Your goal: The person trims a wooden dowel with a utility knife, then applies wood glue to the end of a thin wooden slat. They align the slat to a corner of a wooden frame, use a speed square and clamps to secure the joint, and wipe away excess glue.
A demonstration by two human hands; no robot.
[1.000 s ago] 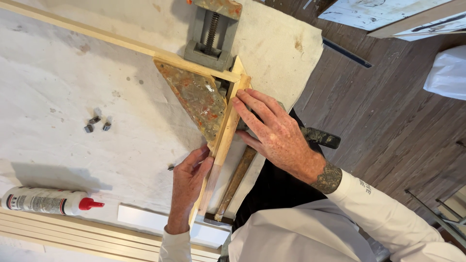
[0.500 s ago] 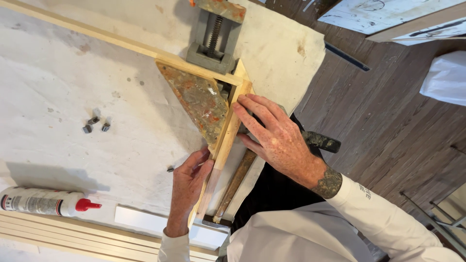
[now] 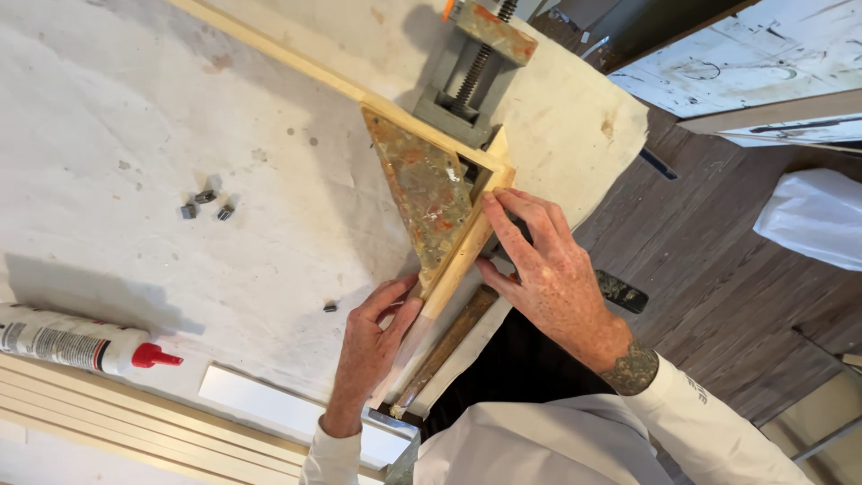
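Note:
Two light wooden strips meet at a right-angle corner [image 3: 496, 164] held in a paint-stained corner clamp [image 3: 422, 184] with a grey screw vise [image 3: 462, 85]. My left hand [image 3: 373, 346] pinches the near end of the shorter wooden strip [image 3: 453, 260]. My right hand [image 3: 548, 274] lies flat with fingers spread, pressing on the outer side of that strip near the corner. The long strip [image 3: 287, 58] runs off to the upper left.
A glue bottle with a red tip [image 3: 85, 341] lies at the left. Small grey metal pieces [image 3: 205, 205] sit on the white cloth-covered table [image 3: 135, 162]. A wooden-handled tool [image 3: 444, 346] lies beside the strip. More wood strips [image 3: 117, 422] line the near edge. Wood floor on the right.
Both hands stay on the short strip with only slight shifts; the view has drifted a little.

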